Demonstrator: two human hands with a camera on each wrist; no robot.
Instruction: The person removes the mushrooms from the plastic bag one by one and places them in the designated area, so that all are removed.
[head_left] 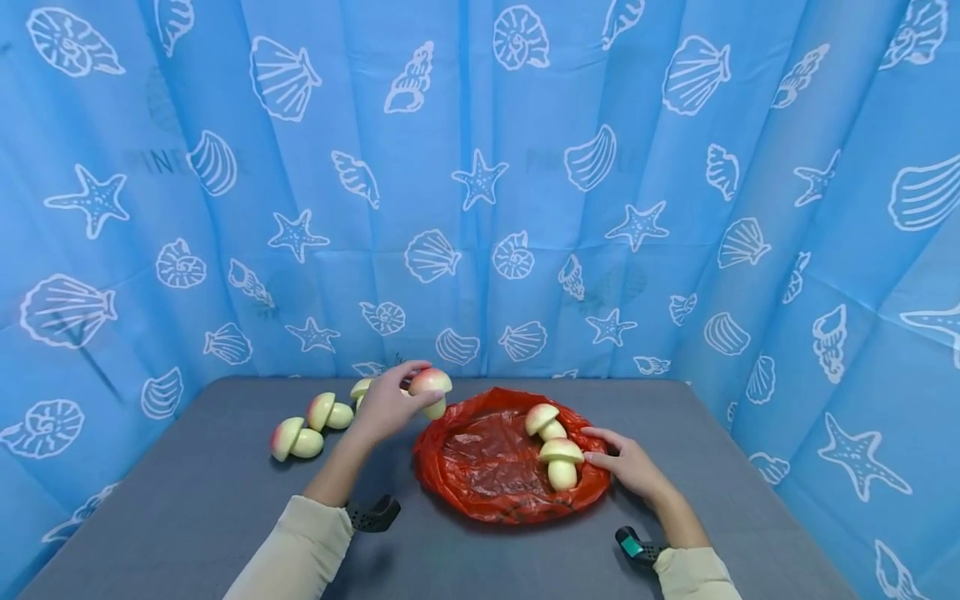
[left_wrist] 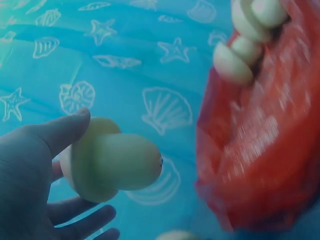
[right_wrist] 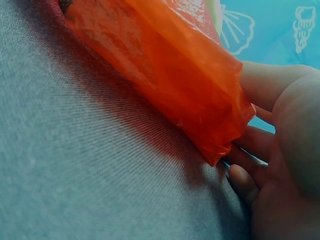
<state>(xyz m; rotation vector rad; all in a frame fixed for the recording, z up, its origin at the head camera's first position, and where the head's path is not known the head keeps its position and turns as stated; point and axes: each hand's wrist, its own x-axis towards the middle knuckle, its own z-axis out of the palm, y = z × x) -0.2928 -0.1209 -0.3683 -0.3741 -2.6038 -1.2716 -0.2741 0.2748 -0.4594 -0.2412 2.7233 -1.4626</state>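
Observation:
My left hand (head_left: 387, 406) holds a toy mushroom (head_left: 431, 382) by its pink-and-cream cap, above the table just off the left rim of a red plastic bag (head_left: 480, 508). In the left wrist view, the thumb and fingers grip the mushroom's cap (left_wrist: 82, 165), and its pale stem points toward the bag. The bag lies with its mouth spread wide. Inside its right part stand two mushrooms, one farther back (head_left: 542, 419) and one nearer (head_left: 562, 463). My right hand (head_left: 633, 467) holds the bag's right rim, its fingertips (right_wrist: 252, 142) partly hidden by the plastic.
Left of the bag, more mushrooms lie on the grey table (head_left: 187, 517): one at the outer left (head_left: 297, 439), another beside it (head_left: 330, 412) and one partly behind my left hand (head_left: 360, 388). A blue shell-print curtain (head_left: 480, 275) hangs around the table.

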